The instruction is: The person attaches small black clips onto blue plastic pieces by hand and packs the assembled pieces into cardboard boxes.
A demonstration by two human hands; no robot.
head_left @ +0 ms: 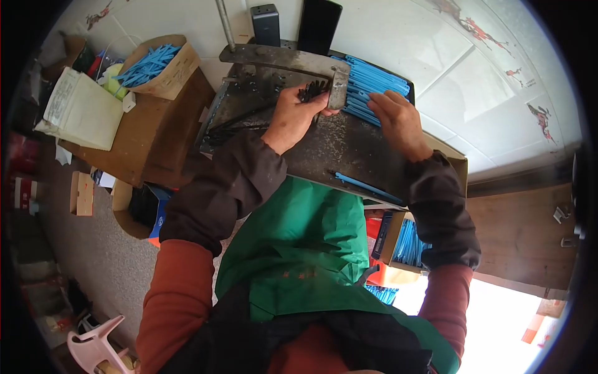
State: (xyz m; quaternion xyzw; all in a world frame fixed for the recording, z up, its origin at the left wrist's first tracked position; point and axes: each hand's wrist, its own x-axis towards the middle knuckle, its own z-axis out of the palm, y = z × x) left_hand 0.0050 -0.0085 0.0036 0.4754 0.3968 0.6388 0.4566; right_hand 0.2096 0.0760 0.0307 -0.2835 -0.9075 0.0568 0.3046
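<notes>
Dark clothing [230, 343] on the person's chest comes closest, and a green apron [299, 237] spreads from it to the near edge of the dark worktop [330, 149]; over the worktop's far half, the left hand [293, 118] is closed around a bunch of black strips [313, 90], their ends sticking up beside the thumb; a worn metal bar [280, 57] runs along the worktop's far side, its angled end just beside that hand's fingertips; at the worktop's far right corner lies a pile of blue strips [377, 81], and the right hand [402, 121] reaches there with bent fingers touching the pile, though whether they pinch a strip I cannot tell; one loose blue strip [367, 187] rests along the worktop's near edge; at its far edge stand a black box-shaped device [265, 25] and a flat dark slab [319, 25], both upright; left of the worktop, a carton [171, 84] holds more blue pieces [149, 65]; below the worktop's right side, a box [387, 240] is packed with blue lengths [410, 243]; well left of the worktop is a pink stool [96, 343].
</notes>
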